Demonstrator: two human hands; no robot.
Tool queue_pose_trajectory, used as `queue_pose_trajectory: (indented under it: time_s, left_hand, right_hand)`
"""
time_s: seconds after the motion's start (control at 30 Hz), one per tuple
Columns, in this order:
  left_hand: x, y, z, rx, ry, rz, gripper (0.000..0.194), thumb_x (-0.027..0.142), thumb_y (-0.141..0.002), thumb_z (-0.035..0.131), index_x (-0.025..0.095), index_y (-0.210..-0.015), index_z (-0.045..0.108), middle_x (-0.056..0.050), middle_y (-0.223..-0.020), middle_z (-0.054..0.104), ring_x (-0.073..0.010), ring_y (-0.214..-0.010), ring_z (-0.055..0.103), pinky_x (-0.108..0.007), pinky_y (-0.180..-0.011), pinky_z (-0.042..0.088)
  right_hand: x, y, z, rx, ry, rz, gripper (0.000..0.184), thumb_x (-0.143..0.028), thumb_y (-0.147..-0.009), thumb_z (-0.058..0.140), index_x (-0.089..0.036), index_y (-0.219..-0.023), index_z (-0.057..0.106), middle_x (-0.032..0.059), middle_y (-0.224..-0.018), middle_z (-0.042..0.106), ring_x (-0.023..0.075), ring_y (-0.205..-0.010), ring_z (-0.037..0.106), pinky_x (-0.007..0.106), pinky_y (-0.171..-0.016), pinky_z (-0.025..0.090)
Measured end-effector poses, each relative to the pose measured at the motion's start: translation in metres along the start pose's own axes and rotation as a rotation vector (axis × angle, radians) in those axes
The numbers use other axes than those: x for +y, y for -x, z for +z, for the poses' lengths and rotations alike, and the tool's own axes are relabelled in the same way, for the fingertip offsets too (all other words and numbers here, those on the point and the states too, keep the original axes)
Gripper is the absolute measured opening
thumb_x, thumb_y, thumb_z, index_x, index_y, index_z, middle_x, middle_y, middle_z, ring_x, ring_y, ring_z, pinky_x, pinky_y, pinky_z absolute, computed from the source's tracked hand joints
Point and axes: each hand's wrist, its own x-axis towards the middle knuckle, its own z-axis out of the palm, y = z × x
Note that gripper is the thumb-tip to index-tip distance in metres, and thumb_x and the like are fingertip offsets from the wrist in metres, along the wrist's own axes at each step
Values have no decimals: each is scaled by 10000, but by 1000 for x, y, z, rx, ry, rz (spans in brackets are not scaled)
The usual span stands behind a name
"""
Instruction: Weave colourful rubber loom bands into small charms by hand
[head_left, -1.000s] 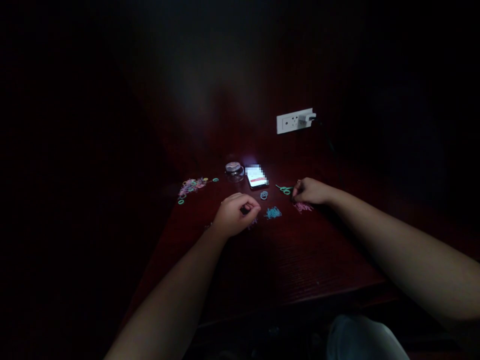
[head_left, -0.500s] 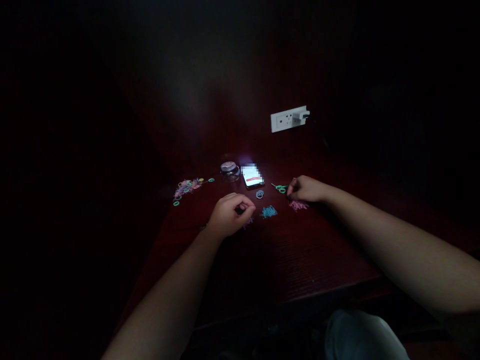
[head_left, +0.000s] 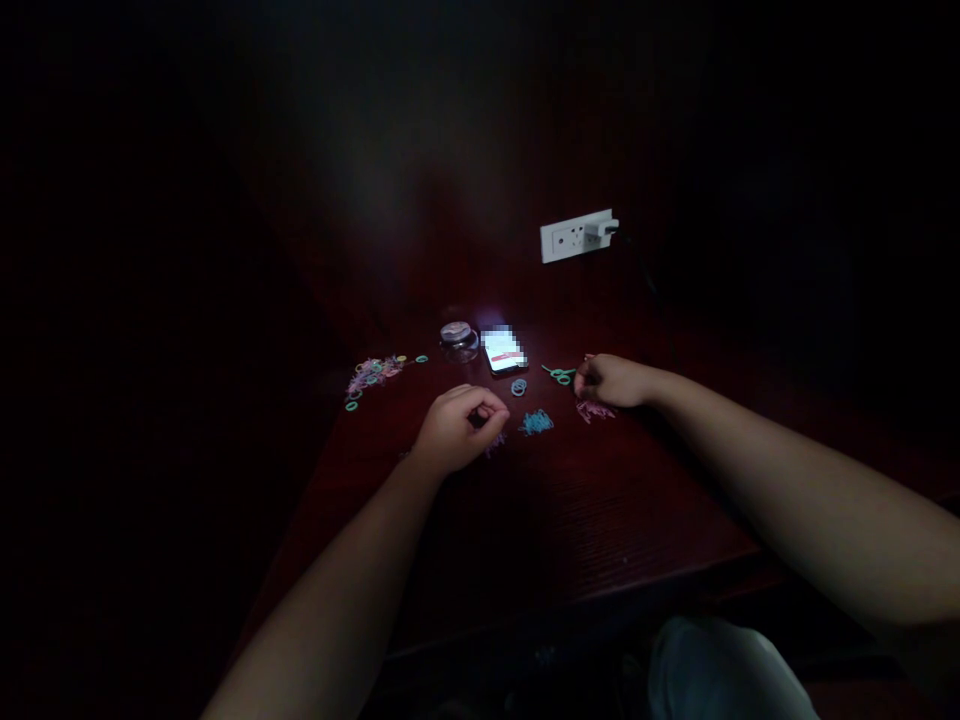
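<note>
The table (head_left: 577, 540) lies open from its near edge to the teal rubber bands (head_left: 538, 423). Well apart either side, the curled left hand (head_left: 461, 428) partly hides purple rubber bands (head_left: 494, 446), the curled right hand (head_left: 609, 380) pink rubber bands (head_left: 596, 411); darkness obscures whether either grips anything.

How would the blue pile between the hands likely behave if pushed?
The blue pile would probably spread and shed pieces, since it looks like many small loose bits heaped. Each piece looks thin, so likely light and perhaps floppy. It seems unlikely to roll, lying low on the table.
</note>
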Motion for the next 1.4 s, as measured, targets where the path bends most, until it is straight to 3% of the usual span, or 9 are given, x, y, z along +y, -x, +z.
queue_pose_trajectory:
  time_s: [0.23,0.5,0.93,1.13,1.4]
  left_hand:
    - [0,1,-1,-4,-2,4,95,229,-838,606,181,-774,656,-1,-698,618,-119,-660,557,-262,-645,450]
    - [-1,1,0,-2,-9,1,89,221,-836,610,180,-772,657,-4,-704,630,-122,-664,561,-262,-650,453]
    - [0,1,-1,-3,-6,-2,86,230,-837,615,186,-778,660,-7,-710,637,-126,-665,566,-263,-644,458]
    - [0,1,0,0,-3,-10,88,230,-838,617,184,-776,658,-8,-718,644,-126,-667,572,-262,-644,463]
    - [2,0,-1,-5,-9,-1,85,218,-836,616,181,-770,654,-7,-704,635,-124,-665,569,-260,-639,459]
  right_hand:
    - [3,3,-4,-40,1,-41,87,-247,-717,578,-177,-728,628,30,-689,642,161,-635,562,284,-686,446]
    - [6,7,-7,-13,-221,-34,161,-339,-715,589,-181,-745,595,25,-720,639,143,-620,542,273,-630,431]
    - [4,10,-11,22,-422,-52,101,-227,-627,611,-180,-705,567,-9,-653,619,118,-570,546,252,-567,416]
    - [-1,15,-14,-18,-403,-81,88,-215,-607,596,-187,-676,548,-40,-595,555,100,-532,492,244,-539,372]
    - [-4,17,-14,-98,-251,-112,102,-260,-650,605,-177,-703,578,-21,-622,575,115,-566,512,258,-566,395]
